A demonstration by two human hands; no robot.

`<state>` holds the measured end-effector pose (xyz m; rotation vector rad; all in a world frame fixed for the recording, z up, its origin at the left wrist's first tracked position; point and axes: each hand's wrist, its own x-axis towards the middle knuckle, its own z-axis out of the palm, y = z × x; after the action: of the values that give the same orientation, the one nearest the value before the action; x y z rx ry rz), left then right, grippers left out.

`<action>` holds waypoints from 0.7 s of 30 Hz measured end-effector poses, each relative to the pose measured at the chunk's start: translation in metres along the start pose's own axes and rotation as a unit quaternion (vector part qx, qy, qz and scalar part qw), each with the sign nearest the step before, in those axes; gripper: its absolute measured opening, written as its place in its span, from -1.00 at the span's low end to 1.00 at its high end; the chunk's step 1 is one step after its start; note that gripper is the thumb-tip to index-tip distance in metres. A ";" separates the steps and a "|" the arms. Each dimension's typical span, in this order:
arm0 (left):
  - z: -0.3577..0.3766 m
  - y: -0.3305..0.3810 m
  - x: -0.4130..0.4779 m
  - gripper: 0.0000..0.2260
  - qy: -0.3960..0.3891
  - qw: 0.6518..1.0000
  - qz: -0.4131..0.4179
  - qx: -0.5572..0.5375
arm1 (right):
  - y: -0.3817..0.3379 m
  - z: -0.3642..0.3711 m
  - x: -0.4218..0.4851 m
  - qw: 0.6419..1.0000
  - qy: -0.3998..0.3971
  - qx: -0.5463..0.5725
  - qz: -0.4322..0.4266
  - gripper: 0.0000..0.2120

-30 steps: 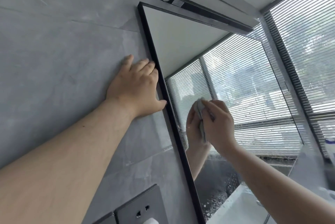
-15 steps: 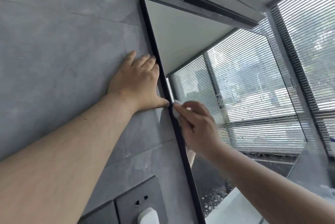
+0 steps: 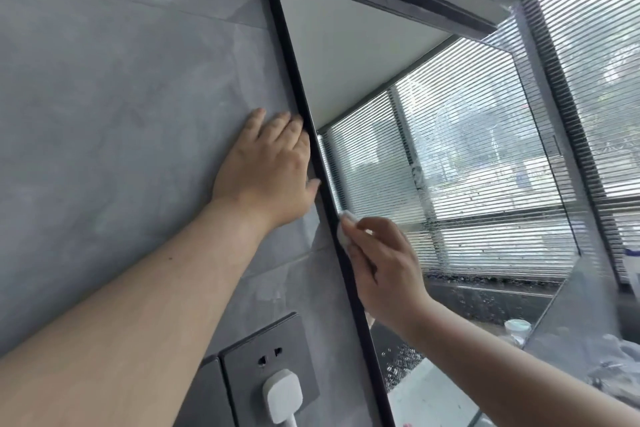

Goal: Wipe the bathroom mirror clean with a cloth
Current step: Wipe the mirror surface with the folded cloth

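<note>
The left hand (image 3: pixel 266 167) lies flat on the grey tiled wall (image 3: pixel 121 115), fingers straight and close together. Its thumb tip touches the frame of the tall rectangular black-framed mirror (image 3: pixel 346 56), and the forearm reaches up from the near left. The right hand (image 3: pixel 381 267) comes in from the near right, fingers curled round a small white cloth (image 3: pixel 343 234) — pressed to the glass at the mirror's left edge, just beside the frame. Streaks and droplets mark the glass right of the cloth. Low on the right stands a small pale round tub (image 3: pixel 517 327) — its contents cannot be made out. Below the left forearm, a white plug (image 3: pixel 282 395) sits in a grey wall socket (image 3: pixel 249 357).
</note>
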<state>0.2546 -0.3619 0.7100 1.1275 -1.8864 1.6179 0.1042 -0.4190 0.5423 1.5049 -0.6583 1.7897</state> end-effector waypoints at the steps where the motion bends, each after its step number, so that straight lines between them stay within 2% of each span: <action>1: 0.001 0.001 -0.001 -0.24 -0.001 1.000 0.000 0.003 | 0.001 -0.003 -0.005 1.000 -0.008 0.001 -0.020 -0.67; 3: 0.001 -0.001 -0.002 -0.18 -0.003 1.000 0.002 0.011 | 0.009 -0.008 -0.005 0.998 -0.025 0.008 -0.052 -0.68; 5: 0.002 -0.002 0.000 -0.16 -0.005 1.000 0.005 0.012 | 0.021 -0.009 0.003 0.999 -0.024 0.001 -0.029 -0.71; 11: 0.002 -0.001 -0.002 -0.15 -0.005 1.000 0.006 -0.001 | 0.071 -0.019 0.027 0.975 0.038 -0.027 0.217 -0.81; 15: 0.002 -0.001 -0.001 -0.03 -0.022 1.000 0.011 0.003 | 0.095 -0.020 0.031 0.944 0.063 -0.055 0.319 -0.77; 18: 0.003 0.000 0.000 0.05 -0.026 1.000 0.012 0.005 | 0.089 -0.019 0.032 0.939 0.068 -0.057 0.332 -0.78; 21: 0.004 0.000 0.000 0.05 -0.021 1.000 0.009 0.002 | 0.065 -0.018 0.029 0.959 0.047 -0.039 0.277 -0.82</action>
<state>0.2553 -0.3653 0.7087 1.1581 -1.9257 1.6213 0.0403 -0.4407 0.5703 1.2450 -1.1743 2.1971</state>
